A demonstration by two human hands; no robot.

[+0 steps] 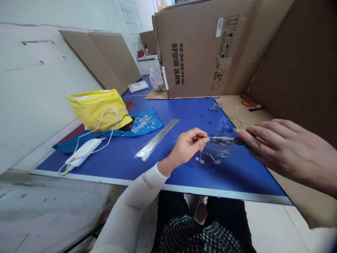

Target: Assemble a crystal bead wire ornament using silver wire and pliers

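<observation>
My right hand (285, 149) is wrapped round dark-handled pliers (233, 140), whose slim jaws point left. At the jaw tips, my left hand (188, 144) is closed in a pinch between thumb and forefinger; what it grips is too fine to make out. Under the hands lie bent wire pieces with clear round beads (218, 162). Several small black rings (221, 130) are scattered just beyond the pliers. A bundle of straight silver wires (158, 139) rests on the blue table (147, 174), left of my left hand.
Clear beads (143, 123) sit on a blue cloth (158, 118) beside a yellow bag (101, 109). A white power strip (83, 153) with a cable lies at the left. A large cardboard box (200, 52) stands behind, and orange-handled scissors (249, 102) lie at the right.
</observation>
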